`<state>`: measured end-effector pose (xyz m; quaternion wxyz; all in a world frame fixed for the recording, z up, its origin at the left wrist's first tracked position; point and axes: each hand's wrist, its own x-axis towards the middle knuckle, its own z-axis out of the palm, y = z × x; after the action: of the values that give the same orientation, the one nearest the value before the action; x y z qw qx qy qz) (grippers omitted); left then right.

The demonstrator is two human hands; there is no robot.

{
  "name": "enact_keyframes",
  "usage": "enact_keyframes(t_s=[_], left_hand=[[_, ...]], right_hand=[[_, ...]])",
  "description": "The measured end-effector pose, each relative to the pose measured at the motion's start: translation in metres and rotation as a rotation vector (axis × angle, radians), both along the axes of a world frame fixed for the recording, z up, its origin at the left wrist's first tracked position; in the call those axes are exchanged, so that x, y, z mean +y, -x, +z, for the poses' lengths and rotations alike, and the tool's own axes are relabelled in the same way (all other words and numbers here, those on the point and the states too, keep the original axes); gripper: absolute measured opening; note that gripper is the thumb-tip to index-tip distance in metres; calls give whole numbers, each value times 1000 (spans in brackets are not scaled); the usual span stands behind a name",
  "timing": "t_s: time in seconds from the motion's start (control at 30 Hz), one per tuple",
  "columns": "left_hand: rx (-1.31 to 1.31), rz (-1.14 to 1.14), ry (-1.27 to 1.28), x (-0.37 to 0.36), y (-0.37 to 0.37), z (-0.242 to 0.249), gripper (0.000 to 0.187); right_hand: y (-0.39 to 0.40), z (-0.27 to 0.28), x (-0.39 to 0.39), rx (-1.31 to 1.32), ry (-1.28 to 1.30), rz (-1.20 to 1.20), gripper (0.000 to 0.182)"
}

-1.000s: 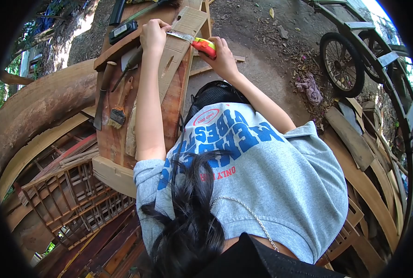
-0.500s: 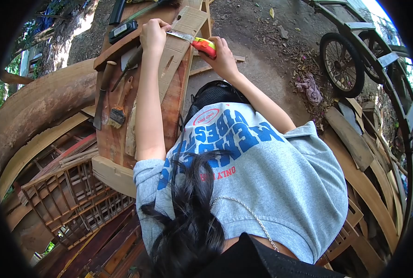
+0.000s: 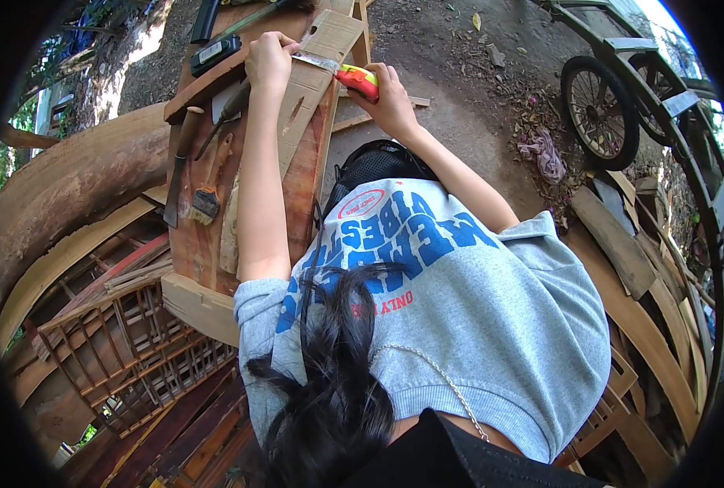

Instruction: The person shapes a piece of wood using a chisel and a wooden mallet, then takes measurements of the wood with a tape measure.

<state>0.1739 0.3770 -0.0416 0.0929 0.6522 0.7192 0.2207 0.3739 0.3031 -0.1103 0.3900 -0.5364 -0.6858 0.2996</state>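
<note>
A tape measure point(image 3: 357, 81) with a red and yellow case is gripped in my right hand point(image 3: 393, 102), just past the right edge of a pale wooden board point(image 3: 317, 65). Its metal blade point(image 3: 317, 62) is pulled out a short way and lies across the board's width. At the blade's far end, my left hand point(image 3: 270, 61) is closed with fingers pinched together on the tip. The board lies lengthwise on a reddish wooden bench point(image 3: 302, 203). My left forearm passes over the tools and hides part of the bench.
Left of my forearm lie a brush point(image 3: 206, 203), a wooden-handled blade point(image 3: 181, 163) and a dark-handled tool point(image 3: 233, 104). A black device point(image 3: 215, 54) sits behind them. A slatted wooden frame point(image 3: 138, 346) stands lower left; a wheeled cart point(image 3: 599, 112) and planks point(image 3: 634, 309) are on the right.
</note>
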Motion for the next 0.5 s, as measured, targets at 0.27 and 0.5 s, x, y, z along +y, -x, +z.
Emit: enact_keyframes(t_s=[0.27, 0.5], left_hand=[[3, 6, -1, 3, -1, -4, 13], [2, 8, -3, 2, -5, -1, 12]], right_hand=[[-3, -4, 3, -10, -56, 18, 44], [-5, 0, 3, -11, -17, 11, 48]])
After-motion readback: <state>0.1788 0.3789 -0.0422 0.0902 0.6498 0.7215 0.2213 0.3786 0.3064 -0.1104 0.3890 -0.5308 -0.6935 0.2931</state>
